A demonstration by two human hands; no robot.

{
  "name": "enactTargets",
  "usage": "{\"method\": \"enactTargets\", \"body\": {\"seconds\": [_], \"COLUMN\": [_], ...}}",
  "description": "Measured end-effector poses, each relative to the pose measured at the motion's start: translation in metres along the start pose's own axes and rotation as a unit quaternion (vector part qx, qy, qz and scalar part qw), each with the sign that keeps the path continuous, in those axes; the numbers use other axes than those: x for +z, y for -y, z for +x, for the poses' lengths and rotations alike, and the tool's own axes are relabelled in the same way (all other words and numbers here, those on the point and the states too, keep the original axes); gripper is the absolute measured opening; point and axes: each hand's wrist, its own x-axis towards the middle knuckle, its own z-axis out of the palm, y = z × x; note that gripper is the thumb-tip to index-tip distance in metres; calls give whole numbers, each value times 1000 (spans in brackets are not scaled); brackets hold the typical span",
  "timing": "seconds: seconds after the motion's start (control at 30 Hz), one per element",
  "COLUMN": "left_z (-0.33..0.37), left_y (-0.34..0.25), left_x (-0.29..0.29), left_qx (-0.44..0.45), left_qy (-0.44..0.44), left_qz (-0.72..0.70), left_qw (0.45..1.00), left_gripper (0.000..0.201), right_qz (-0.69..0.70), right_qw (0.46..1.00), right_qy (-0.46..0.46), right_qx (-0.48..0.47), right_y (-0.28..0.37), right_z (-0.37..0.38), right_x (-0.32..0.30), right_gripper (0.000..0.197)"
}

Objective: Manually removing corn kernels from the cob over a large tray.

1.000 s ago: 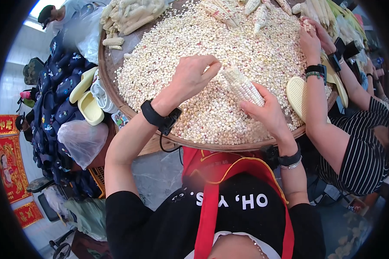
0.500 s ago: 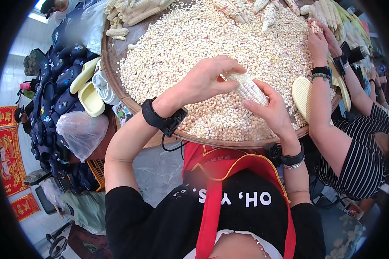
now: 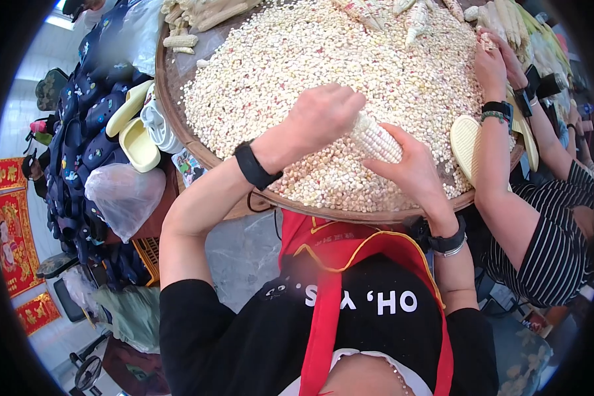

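A pale corn cob (image 3: 378, 140) is held tilted over the basket of loose kernels. My right hand (image 3: 412, 168) wraps its lower end, thumb on the near side and fingers on the far side. At the upper left end of the cob, my left hand (image 3: 327, 115) is curled into a fist; its fingertips are hidden, and it presses against the cob. Under both hands, white and yellowish kernels (image 3: 257, 86) with a few reddish ones fill the wide round basket (image 3: 208, 157).
Stripped cobs (image 3: 181, 41) lie at the basket's far left, unshelled ears (image 3: 419, 23) at the far side. At right, a co-worker's hands (image 3: 492, 63) hold a piece of corn. A cream slipper (image 3: 467, 148) rests on the near right rim. Slippers and clogs (image 3: 140, 145) are heaped left.
My left hand has turned over and closed from an open grasp into a fist at the cob's end. My right hand and the cob have shifted slightly.
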Motion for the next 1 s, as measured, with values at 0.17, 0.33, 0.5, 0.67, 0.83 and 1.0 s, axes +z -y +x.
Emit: {"method": "enactTargets", "body": {"seconds": [0.17,0.33,0.5,0.67,0.83,1.0], "left_z": [-4,-3,3,4,6,7], "left_y": [22,21,-3,-8,-10,-8], "left_x": [-11,-15,-28,-38,-38,-38], "left_qx": [-118,-98,-270,-216,-200,-208], "left_qy": [-74,-75,-7,18,40,66], "left_qz": [-77,-108,-452,-436,-373,-375], "left_qw": [987,986,850,874,905,901], "left_gripper": [11,21,27,32,35,35], "right_qz": [274,382,448,380,312,281], "right_qw": [959,918,887,918,949,959], "right_qy": [44,53,75,75,40,22], "right_qx": [59,89,87,82,16,-5], "right_y": [1,0,-1,2,4,8], "right_z": [2,3,4,3,3,3], "right_x": [-6,-1,2,0,2,1], "right_gripper": [55,54,51,53,54,51]}}
